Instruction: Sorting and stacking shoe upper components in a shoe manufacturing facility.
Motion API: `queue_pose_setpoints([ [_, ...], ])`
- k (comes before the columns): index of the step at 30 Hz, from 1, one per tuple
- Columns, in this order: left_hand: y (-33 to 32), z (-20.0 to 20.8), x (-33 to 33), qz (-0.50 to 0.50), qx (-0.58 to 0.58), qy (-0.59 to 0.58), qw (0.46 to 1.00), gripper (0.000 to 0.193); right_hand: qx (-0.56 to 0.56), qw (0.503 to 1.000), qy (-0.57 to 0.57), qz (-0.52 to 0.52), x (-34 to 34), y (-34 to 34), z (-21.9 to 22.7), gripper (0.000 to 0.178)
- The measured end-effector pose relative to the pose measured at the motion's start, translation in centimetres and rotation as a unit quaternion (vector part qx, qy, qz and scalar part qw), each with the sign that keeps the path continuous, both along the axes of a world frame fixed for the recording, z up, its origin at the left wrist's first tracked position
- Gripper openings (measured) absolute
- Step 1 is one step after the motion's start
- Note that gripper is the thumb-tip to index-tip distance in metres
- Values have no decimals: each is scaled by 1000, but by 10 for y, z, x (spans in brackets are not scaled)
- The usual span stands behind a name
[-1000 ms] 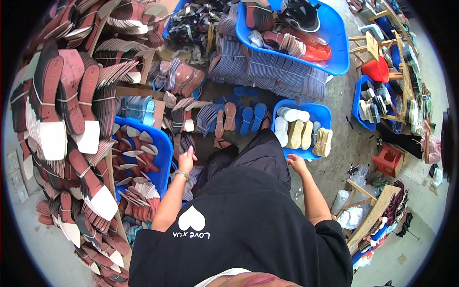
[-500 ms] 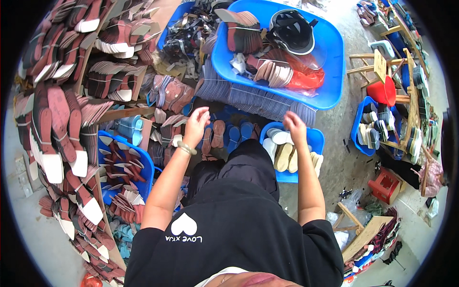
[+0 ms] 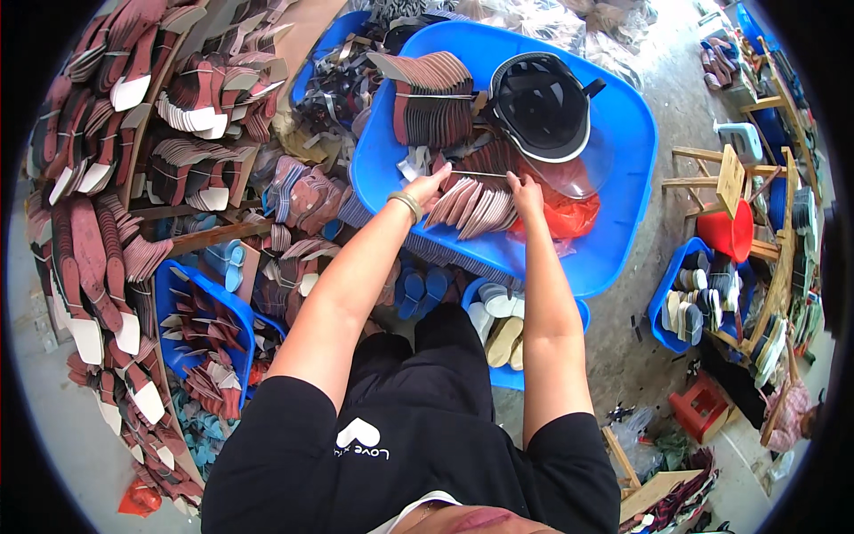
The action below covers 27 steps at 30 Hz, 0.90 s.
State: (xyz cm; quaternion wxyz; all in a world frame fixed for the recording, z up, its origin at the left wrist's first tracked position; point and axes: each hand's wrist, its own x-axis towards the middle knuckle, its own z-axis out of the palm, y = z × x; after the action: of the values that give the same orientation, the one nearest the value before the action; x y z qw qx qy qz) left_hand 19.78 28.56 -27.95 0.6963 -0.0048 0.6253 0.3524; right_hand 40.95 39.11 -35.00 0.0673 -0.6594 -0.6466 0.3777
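Observation:
A bundle of reddish-brown insoles with pale edges (image 3: 471, 208) lies in the large blue tub (image 3: 627, 233) ahead of me. Over it runs a thin pale band (image 3: 479, 173), stretched taut between my two hands. My left hand (image 3: 428, 187) pinches the band at its left end, close to the insoles. At the other end my right hand (image 3: 527, 190) has its fingers closed on the same band. Whether the band goes all the way round the bundle is hidden. Another tied stack of insoles (image 3: 433, 98) stands farther back in the tub.
A black-and-white helmet (image 3: 540, 102) and a red plastic bag (image 3: 569, 214) share the tub. Bundled insoles (image 3: 89, 240) crowd the left racks. A smaller blue basin (image 3: 509, 377) holds pale shoe parts by my knees. A wooden stool (image 3: 731, 181) stands at right.
Both hands have moved forward from above my knees to the insole bundle in the tub and now grip the band. The view has shifted, bringing the tub nearer.

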Motion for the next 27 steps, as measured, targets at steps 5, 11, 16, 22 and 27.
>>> queue_pose_setpoints([
  [5,4,-22,-9,76,45,-214,973,38,6,989,-117,93,-31,3,32,71],
  [11,7,0,-25,114,-5,-220,969,35,-223,968,115,25,-9,20,20,70],
  [16,6,-7,-27,92,25,-200,975,32,-233,944,211,-96,-27,-9,20,61],
  [22,-9,24,-26,62,81,-185,977,26,-369,836,397,-80,-9,-2,49,29],
  [27,-52,124,22,61,200,15,978,54,-443,725,526,-37,5,-24,88,38],
])
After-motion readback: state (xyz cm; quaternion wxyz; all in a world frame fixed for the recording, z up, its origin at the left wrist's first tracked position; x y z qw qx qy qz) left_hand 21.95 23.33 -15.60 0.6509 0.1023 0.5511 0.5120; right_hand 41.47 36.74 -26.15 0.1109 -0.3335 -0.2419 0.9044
